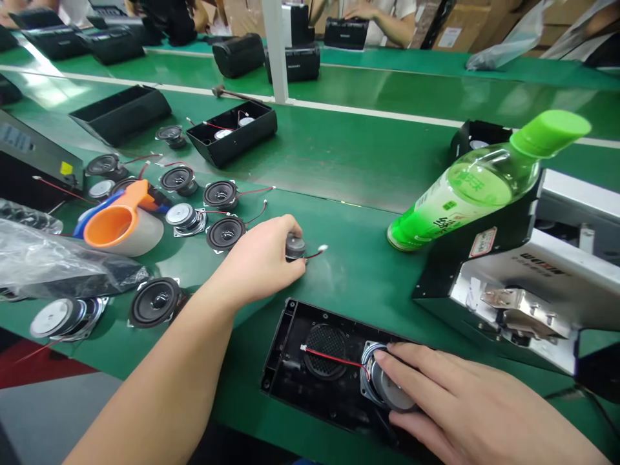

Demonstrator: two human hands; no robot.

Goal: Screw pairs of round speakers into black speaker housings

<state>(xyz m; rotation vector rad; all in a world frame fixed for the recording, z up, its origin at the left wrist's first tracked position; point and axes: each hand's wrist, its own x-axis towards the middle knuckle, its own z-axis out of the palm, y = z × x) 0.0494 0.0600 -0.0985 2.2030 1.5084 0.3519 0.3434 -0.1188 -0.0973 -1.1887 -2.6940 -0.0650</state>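
My left hand (271, 255) is closed around a small speaker driver (295, 247) on the green bench; its short wire with a white plug sticks out to the right. Close to me lies a black speaker panel (290, 378), inner side up, with a round grille (325, 351) at its left. Over the panel's right part, my right hand (436, 394) grips a second speaker driver (385, 381), magnet side up. A red and black wire (334, 356) runs from that driver across the grille. My fingers cover part of its magnet.
Several loose speaker drivers (225, 233) lie left of my left hand, near an orange-rimmed tape dispenser (123, 226). A green-capped bottle (460, 187) leans beside a metal machine (527, 278) at right. Black speaker housings (237, 134) stand farther back. Co-workers' hands (363, 10) show across the line.
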